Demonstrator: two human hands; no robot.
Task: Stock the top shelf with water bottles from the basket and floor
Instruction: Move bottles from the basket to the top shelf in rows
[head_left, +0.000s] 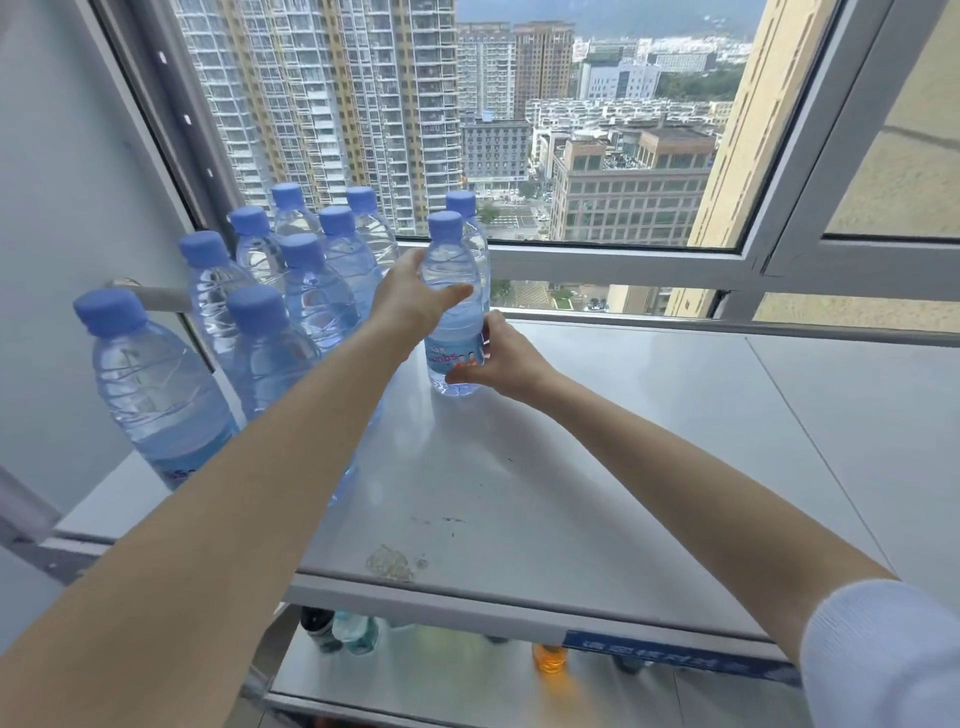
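Well back on the top shelf, a water bottle is gripped upright, high by the left hand and at its label by the right hand. Blue-capped bottles are crowded alongside, one directly behind. Label lettering is partly covered; the shelf-edge strip is blurred.

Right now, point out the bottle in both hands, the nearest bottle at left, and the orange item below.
held bottle (448, 354): head view, on its blue label.
nearest bottle (150, 395): head view, on its clear ribbed body.
orange item (550, 662): head view, on its visible top.
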